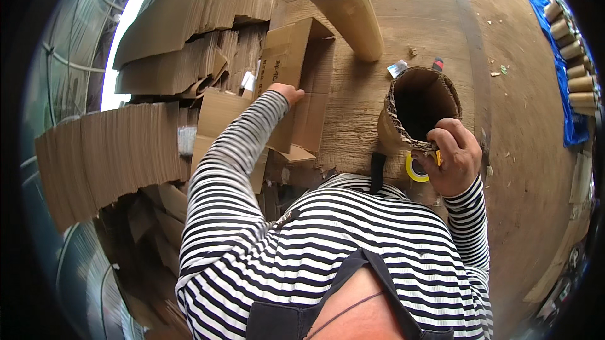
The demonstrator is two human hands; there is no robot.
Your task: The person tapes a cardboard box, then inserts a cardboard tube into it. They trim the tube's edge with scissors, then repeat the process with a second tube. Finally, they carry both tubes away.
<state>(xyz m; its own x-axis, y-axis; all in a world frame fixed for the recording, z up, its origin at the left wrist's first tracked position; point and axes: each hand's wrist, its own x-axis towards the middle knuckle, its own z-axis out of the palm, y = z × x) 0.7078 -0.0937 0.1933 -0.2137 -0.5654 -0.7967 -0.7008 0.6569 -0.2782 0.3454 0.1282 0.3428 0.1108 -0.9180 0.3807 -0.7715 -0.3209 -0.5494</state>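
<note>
My left hand [290, 93] is closed on the wall of an open cardboard box [311, 69], which stands at the left of the wooden table [435, 9]. Its fingertips are partly hidden by the hand and the box. My right hand [459, 156] pinches the near right rim of a wide cardboard tube [387, 127], standing with its dark hollow end facing me. The fingers curl over the tube's ragged edge. A roll of yellow tape [411, 168] lies beside the tube's base, partly covered by my right hand. A black strap-like piece [377, 172] is just left of it.
A second, taller cardboard tube [362, 18] stands at the table's far side. Stacks of flattened cardboard [189, 18] crowd the left, with another bundle [113, 157] nearer. A small red-and-black object [438, 63] lies behind the near tube. Short tubes [576, 69] rest on a blue sheet [554, 56] far right.
</note>
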